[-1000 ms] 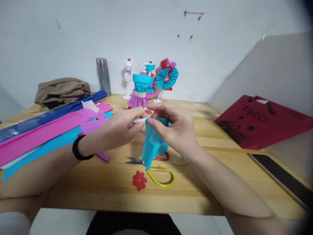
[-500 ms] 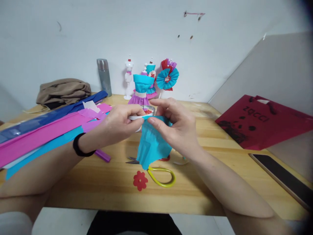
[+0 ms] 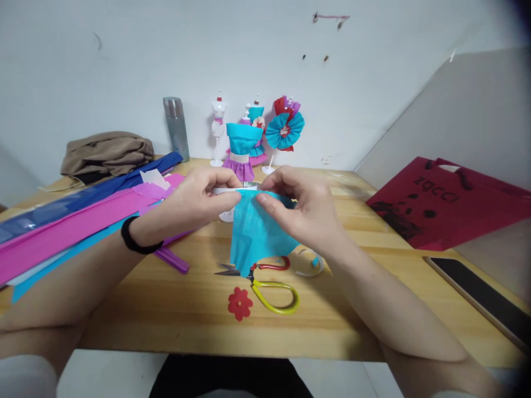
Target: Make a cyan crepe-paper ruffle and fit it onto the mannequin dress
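A turquoise crepe paper piece (image 3: 258, 229) hangs between my hands, a white strip (image 3: 226, 190) running along its top edge. My left hand (image 3: 207, 196) pinches the strip and the paper's upper left corner between thumb and fingers. On the right, my right hand (image 3: 298, 204) grips the paper's top edge, thumb in front and fingers behind. Below the paper lie scissors (image 3: 277, 297) with one yellow and one red handle, blades pointing left. A red paper flower (image 3: 239, 303) rests just in front of them.
Dressed mini mannequins (image 3: 243, 141) and a grey bottle (image 3: 176, 130) stand by the wall. Coloured paper sheets (image 3: 83, 215) and a brown cloth (image 3: 108, 155) lie left. A curled white strip (image 3: 311, 271), a phone (image 3: 477, 298) and a red bag (image 3: 448, 204) are right.
The turquoise paper has risen slightly and spread wider between my hands. More of the red scissor handle and the curled white strip now shows.
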